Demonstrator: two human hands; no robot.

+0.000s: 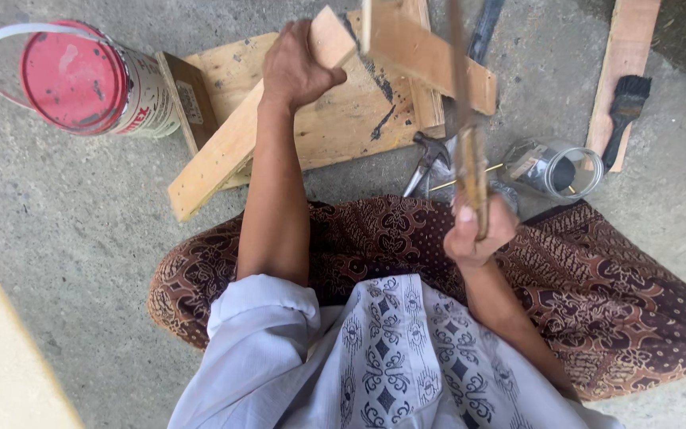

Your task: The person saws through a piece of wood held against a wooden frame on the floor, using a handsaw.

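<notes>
My left hand (299,67) grips the upper end of a long pale wooden plank (216,159) that slants from the floor up to the top middle. A shorter plank (430,57) crosses that raised end. My right hand (478,234) is closed round a thin wooden handle (470,159), blurred, which rises past the short plank and out of the top edge; its head is hidden. I sit on the concrete floor in a brown patterned cloth and a white patterned shirt.
A plywood sheet (335,127) lies under the planks. A paint can (81,79) with a red lid lies at top left. A claw hammer (426,155), a glass jar (557,171), and a black paintbrush (625,107) on another board (625,48) sit right of centre.
</notes>
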